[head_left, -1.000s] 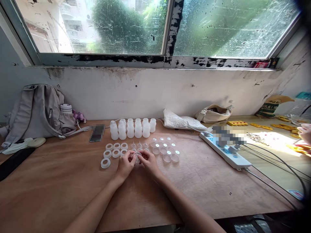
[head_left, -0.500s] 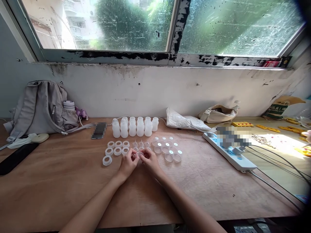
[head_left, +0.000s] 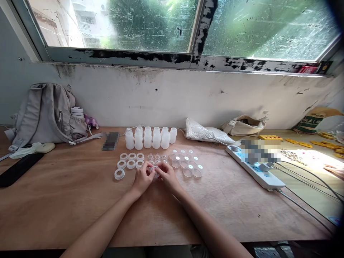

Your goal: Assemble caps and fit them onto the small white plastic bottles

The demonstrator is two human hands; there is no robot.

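Observation:
My left hand (head_left: 143, 178) and my right hand (head_left: 168, 176) meet at the middle of the table, fingertips closed on a small translucent ring (head_left: 154, 170) between them. Fingers hide much of it. Just beyond my hands stand several clear teats (head_left: 157, 157), partly covered by my fingers. White screw rings (head_left: 131, 164) lie in rows to the left of my left hand. Clear round caps (head_left: 187, 172) and small white-looking discs (head_left: 190, 166) are spread to the right of my right hand. Behind all these, translucent white baby bottles (head_left: 147, 138) stand upright in a cluster.
A grey backpack (head_left: 51, 114), a black case (head_left: 21, 171) and a phone-like blurred item (head_left: 110, 141) lie left. A white power strip (head_left: 255, 168) with cables, a white padded bag (head_left: 206, 133) and a beige pouch (head_left: 244, 125) are right. Another person's hand (head_left: 334, 170) shows at the right edge.
My hands stay together on the translucent ring, with only slight finger movement. The view has shifted a little. The other person's hand at the right edge has moved lower.

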